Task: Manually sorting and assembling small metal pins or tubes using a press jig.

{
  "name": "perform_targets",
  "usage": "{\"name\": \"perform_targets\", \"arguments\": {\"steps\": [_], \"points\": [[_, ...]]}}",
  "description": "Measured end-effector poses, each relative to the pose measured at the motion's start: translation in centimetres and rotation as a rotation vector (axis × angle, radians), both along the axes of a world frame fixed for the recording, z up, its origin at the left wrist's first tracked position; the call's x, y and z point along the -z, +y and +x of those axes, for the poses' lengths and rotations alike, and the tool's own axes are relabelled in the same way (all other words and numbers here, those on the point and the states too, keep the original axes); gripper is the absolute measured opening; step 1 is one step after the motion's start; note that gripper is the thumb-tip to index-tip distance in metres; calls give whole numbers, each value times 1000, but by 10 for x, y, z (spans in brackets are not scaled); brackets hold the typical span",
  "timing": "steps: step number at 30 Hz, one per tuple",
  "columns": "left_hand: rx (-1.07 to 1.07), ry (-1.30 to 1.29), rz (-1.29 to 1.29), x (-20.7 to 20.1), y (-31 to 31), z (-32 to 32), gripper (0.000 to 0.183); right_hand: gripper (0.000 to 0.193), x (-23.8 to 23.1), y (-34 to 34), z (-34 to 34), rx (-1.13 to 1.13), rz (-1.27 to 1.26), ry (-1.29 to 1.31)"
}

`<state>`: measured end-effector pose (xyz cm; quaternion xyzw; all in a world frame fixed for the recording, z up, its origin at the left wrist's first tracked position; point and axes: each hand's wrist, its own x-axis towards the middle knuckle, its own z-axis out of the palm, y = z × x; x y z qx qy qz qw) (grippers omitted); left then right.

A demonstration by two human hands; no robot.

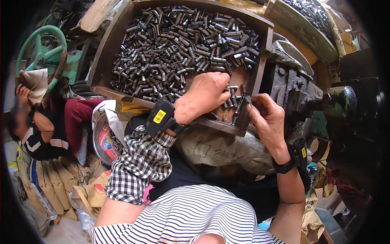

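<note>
A wooden tray [260,77] filled with short, shiny dark metal tubes [170,57] lies in front of me. My left hand [206,94] reaches over its near right corner, fingers curled down among a few loose tubes [232,101]. Whatever those fingers grip is hidden under the hand. Just outside the tray's right wall is my right hand [268,116], its thumb and forefinger closed at the rim on a small dark metal piece [248,100]. Both wrists carry black straps with boxes.
A dark, greasy machine [300,95] stands close on the right. Another bin [304,24] of metal parts is at the far right. A green handwheel [40,57] and a seated person [40,126] are at left. A metal basin [99,140] sits beside my left arm.
</note>
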<state>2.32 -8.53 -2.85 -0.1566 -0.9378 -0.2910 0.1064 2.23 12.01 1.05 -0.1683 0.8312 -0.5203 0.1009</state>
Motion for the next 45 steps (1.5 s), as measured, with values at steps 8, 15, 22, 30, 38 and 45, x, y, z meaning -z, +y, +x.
{"name": "perform_targets", "arguments": {"steps": [8,15,22,30,38,45], "points": [[-73,-962,1287,-25,0,7,12,17,-8,3,-2,-15,-221,-456],[-22,-949,1416,-27,6,11,13,18,-6,4,-4,-46,-312,-497],[0,-970,1430,-24,8,12,14,15,1,4,-3,17,-432,-553],[-6,-999,1547,-21,11,16,10,12,3,3,-1,38,-516,-534],[-15,-891,1614,-13,17,20,10,12,5,3,-1,113,-572,-585],[-35,-939,1504,-17,17,23,16,11,3,6,-8,106,-545,-512]]}}
